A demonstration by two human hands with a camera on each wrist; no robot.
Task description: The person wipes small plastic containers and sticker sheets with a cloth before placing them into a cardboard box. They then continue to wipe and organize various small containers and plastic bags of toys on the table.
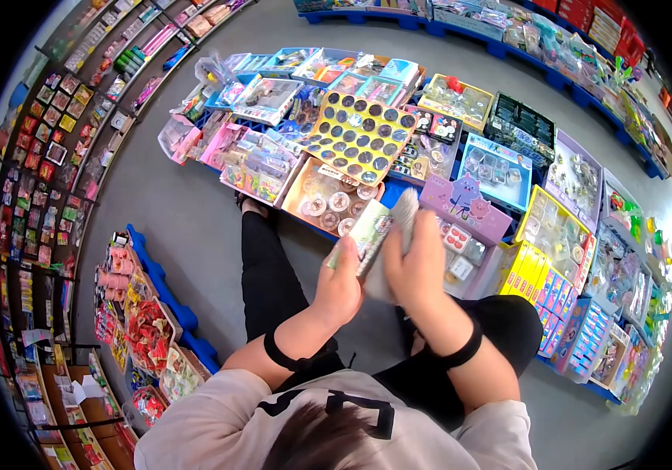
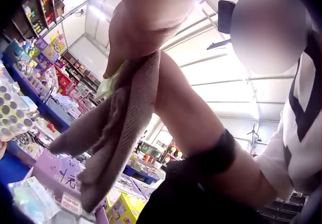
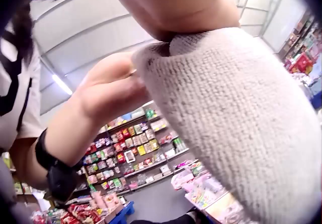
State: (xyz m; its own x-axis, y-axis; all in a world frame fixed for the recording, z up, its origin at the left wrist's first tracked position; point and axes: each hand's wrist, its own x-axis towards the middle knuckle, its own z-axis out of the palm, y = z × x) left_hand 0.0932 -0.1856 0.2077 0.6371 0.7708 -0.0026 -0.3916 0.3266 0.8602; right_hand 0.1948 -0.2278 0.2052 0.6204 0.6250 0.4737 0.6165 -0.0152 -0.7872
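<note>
In the head view my left hand (image 1: 338, 283) grips a flat, pale green and white printed box (image 1: 369, 233), thumb along its near side. Close beside it, my right hand (image 1: 420, 262) holds a greyish-white knit cloth (image 1: 404, 210) bunched in its fingers, against the right side of the box. Folds of the cloth (image 2: 133, 108) hang down in the left wrist view, where only a green edge of the box (image 2: 107, 86) shows. Seen from the right wrist, the ribbed cloth (image 3: 236, 108) fills much of the picture and hides the box.
Ahead is a low display on blue pallets: a yellow tray of round items (image 1: 361, 135), a carton of round tubs (image 1: 328, 205), a purple box (image 1: 467, 205) and yellow boxes (image 1: 525, 270). Packaged goods (image 1: 146, 321) lie on another pallet at left, before tall shelves (image 1: 46, 180).
</note>
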